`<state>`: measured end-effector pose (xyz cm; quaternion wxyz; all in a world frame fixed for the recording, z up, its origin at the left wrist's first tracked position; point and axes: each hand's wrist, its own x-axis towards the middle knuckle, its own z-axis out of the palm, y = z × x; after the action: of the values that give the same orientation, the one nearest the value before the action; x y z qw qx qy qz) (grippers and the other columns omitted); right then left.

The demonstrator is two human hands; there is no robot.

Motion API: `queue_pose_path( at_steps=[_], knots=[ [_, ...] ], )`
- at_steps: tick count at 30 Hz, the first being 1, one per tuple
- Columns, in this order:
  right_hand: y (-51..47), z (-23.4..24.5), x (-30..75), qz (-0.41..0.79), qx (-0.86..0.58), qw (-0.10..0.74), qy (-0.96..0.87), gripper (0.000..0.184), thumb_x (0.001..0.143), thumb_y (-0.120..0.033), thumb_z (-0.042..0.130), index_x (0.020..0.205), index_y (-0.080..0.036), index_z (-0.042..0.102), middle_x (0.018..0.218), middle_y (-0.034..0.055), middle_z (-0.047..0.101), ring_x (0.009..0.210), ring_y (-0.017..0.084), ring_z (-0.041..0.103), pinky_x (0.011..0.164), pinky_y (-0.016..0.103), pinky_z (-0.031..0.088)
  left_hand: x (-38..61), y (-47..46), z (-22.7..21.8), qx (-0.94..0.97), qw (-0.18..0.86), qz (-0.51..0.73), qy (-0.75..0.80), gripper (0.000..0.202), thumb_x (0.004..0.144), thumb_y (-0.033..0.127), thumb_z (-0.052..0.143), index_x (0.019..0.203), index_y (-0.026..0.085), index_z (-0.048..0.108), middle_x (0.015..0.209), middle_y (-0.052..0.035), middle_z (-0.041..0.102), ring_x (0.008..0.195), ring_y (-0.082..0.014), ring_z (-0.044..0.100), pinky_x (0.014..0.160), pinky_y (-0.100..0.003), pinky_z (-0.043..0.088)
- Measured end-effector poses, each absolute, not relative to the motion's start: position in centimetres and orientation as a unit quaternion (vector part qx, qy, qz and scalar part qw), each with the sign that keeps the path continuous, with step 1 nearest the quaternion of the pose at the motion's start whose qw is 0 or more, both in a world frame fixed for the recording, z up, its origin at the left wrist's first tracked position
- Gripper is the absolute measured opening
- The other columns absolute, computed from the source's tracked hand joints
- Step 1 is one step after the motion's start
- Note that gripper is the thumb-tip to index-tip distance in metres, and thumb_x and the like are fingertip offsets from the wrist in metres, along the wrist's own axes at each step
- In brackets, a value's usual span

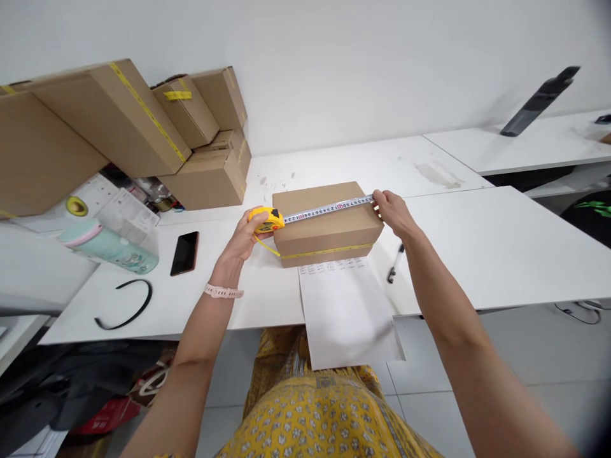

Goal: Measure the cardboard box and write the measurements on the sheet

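Note:
A closed cardboard box (pixel 329 236) with a yellow strip along its front lies on the white table. My left hand (pixel 245 234) is wrapped round the yellow case of a tape measure (pixel 268 220) at the box's left end. The blade runs out across the box top to the right edge. There my right hand (pixel 392 210) pinches the blade's end, its fingertips at the box's top right edge. Under the front of the box sticks out a sheet of paper (pixel 351 318) with handwritten rows, hanging over the table edge. A pen (pixel 396 264) lies right of the paper.
Several cardboard boxes (pixel 205 181) are stacked at the back left. Nearer are a mint-green bottle (pixel 112 247), a phone (pixel 184 253) and a black headband (pixel 143 305). A dark bottle (pixel 539 102) stands at the far right.

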<state>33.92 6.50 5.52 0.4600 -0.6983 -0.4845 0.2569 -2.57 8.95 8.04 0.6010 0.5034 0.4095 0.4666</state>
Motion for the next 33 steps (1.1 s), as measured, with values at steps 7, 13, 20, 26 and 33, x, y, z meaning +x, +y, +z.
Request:
queue_pose_path(
  at_steps=[7,13,20,26,33],
  knots=[
    [7.1,5.3,33.5,0.289,-0.734,0.434,-0.435,0.024,0.091,-0.045,0.055,0.083,-0.023,0.054,0.089,0.0028,0.063,0.079,0.018,0.054,0.067,0.030,0.040,-2.6,9.7,8.3,0.508,0.606,0.450,0.414,0.046,0.070,0.047,0.082,0.102,0.016,0.070,0.104,-0.0089,0.076,0.102,-0.0278,0.070,0.088,-0.046,0.059],
    [7.5,4.5,33.6,0.376,-0.677,0.500,-0.389,0.019,0.084,-0.038,0.067,0.094,-0.023,0.061,0.096,0.0011,0.066,0.083,0.016,0.059,0.066,0.027,0.042,-2.9,10.4,8.9,0.515,0.605,0.437,0.421,0.046,0.069,0.048,0.082,0.101,0.017,0.070,0.103,-0.0082,0.076,0.100,-0.0274,0.071,0.085,-0.047,0.061],
    [7.3,4.6,33.4,0.355,-0.674,0.519,-0.388,0.019,0.080,-0.033,0.074,0.093,-0.022,0.064,0.096,0.0030,0.068,0.083,0.017,0.061,0.067,0.026,0.046,-5.2,13.2,10.7,0.577,0.584,0.384,0.422,0.045,0.074,0.047,0.082,0.106,0.018,0.073,0.105,-0.0098,0.078,0.101,-0.0273,0.073,0.087,-0.044,0.061],
    [7.5,4.7,33.1,0.339,-0.661,0.550,-0.382,0.019,0.076,-0.028,0.075,0.081,-0.021,0.058,0.080,0.0002,0.061,0.072,0.014,0.054,0.061,0.026,0.042,-8.0,14.0,9.2,0.563,0.598,0.367,0.437,0.042,0.074,0.051,0.077,0.100,0.018,0.077,0.105,-0.0117,0.079,0.100,-0.0290,0.074,0.081,-0.043,0.063],
    [7.7,4.5,33.0,0.365,-0.653,0.569,-0.341,0.021,0.073,-0.026,0.077,0.079,-0.021,0.057,0.078,-0.0013,0.060,0.067,0.012,0.052,0.056,0.025,0.038,-9.5,13.6,8.9,0.554,0.600,0.370,0.442,0.037,0.077,0.048,0.076,0.101,0.021,0.078,0.106,-0.0099,0.080,0.102,-0.0280,0.074,0.083,-0.041,0.064]
  ],
)
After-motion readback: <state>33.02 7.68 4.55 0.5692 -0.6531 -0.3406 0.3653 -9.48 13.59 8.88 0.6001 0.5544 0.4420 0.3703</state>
